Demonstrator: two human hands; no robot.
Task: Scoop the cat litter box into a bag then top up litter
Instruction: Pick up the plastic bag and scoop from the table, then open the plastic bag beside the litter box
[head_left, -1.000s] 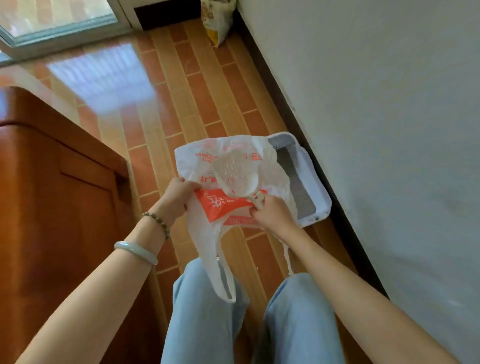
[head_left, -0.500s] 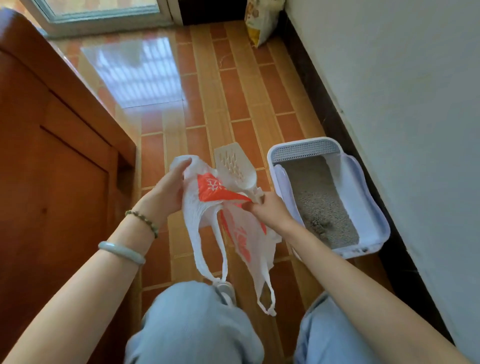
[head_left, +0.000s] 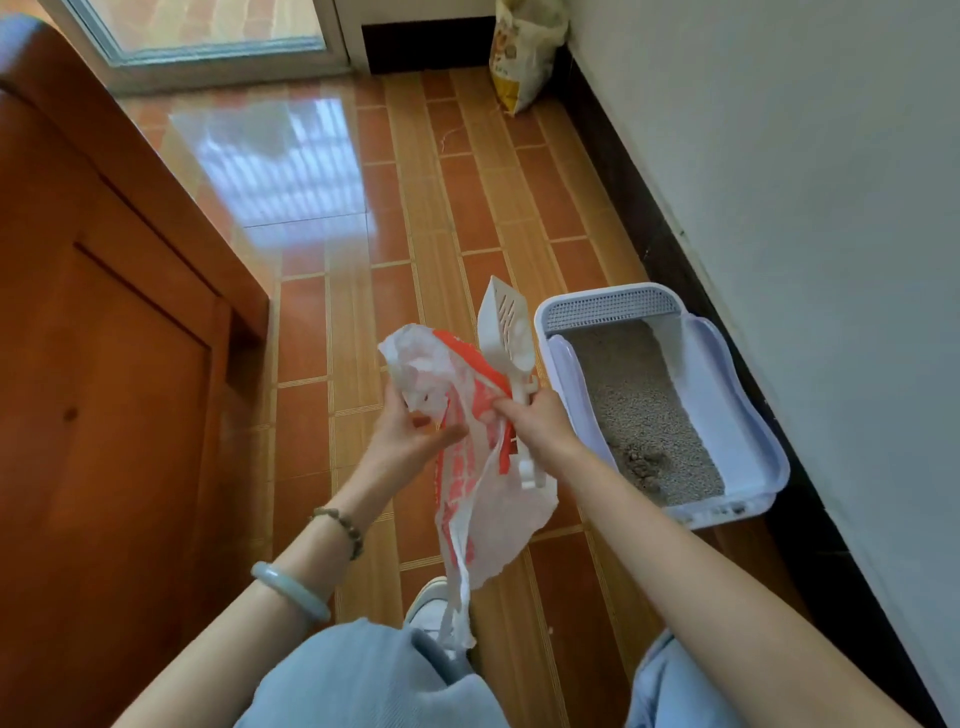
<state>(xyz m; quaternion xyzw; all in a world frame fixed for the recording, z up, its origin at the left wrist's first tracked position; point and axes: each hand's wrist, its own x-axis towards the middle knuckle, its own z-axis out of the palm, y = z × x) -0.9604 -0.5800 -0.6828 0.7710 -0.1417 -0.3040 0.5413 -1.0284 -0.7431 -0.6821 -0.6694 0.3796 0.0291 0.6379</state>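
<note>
Left hand (head_left: 410, 431) is gripping the crumpled top of a white-and-orange plastic bag (head_left: 467, 493), fingers curled. Right hand (head_left: 540, 423) is clasping the handle of the white litter scoop (head_left: 506, 332), pinching the bag too. Litter box (head_left: 753, 415), holding grey litter (head_left: 639, 395), is sitting along the right edge of the floor (head_left: 415, 208) by the wall; litter sack (head_left: 524, 57) leaning in the far corner.

We log a glossy orange-tiled floor (head_left: 395, 218). The litter box (head_left: 613, 306) sits on it against the wall. A litter sack (head_left: 524, 57) stands in the far corner.
</note>
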